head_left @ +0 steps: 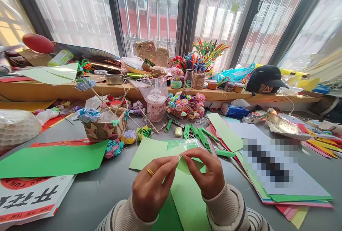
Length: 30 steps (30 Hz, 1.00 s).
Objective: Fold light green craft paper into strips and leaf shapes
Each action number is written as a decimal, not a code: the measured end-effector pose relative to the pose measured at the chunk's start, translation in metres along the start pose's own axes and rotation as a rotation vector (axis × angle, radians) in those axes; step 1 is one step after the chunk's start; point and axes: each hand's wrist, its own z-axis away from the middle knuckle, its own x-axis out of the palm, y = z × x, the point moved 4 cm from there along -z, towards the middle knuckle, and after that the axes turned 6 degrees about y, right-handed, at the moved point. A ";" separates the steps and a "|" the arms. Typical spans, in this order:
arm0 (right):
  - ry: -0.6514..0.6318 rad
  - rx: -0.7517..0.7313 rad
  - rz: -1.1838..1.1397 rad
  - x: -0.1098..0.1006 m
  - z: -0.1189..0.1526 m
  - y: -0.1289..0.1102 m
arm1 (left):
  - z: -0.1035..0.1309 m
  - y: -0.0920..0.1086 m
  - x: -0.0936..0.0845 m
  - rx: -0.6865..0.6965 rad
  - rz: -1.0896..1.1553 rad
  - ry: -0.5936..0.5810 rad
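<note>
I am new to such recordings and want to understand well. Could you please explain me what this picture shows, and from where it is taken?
There is no robot here: a person works with two bare hands. The single picture comes from a camera worn on the head, looking forward and down, so the left hand appears at left and the right hand at right.

Their fingertips meet at a small piece of light green paper; its exact shape is partly hidden.

On the grey table lie green sheets, including a darker green one at left, and a stack of coloured paper at right. Behind the hands stand a decorated basket and a plastic cup. A black cap rests on the ledge by the windows.
</note>
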 end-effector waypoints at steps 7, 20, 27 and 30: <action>-0.014 0.012 0.024 0.001 0.000 0.005 | -0.004 -0.003 0.005 -0.114 0.019 -0.068; 0.004 0.004 0.009 0.005 0.003 0.004 | 0.001 0.003 0.003 0.093 -0.135 -0.021; -0.011 0.023 0.001 0.005 0.003 0.007 | 0.003 0.002 0.004 0.091 -0.135 -0.016; -0.019 0.029 -0.001 0.005 0.002 0.008 | 0.000 0.000 0.004 0.005 -0.096 -0.007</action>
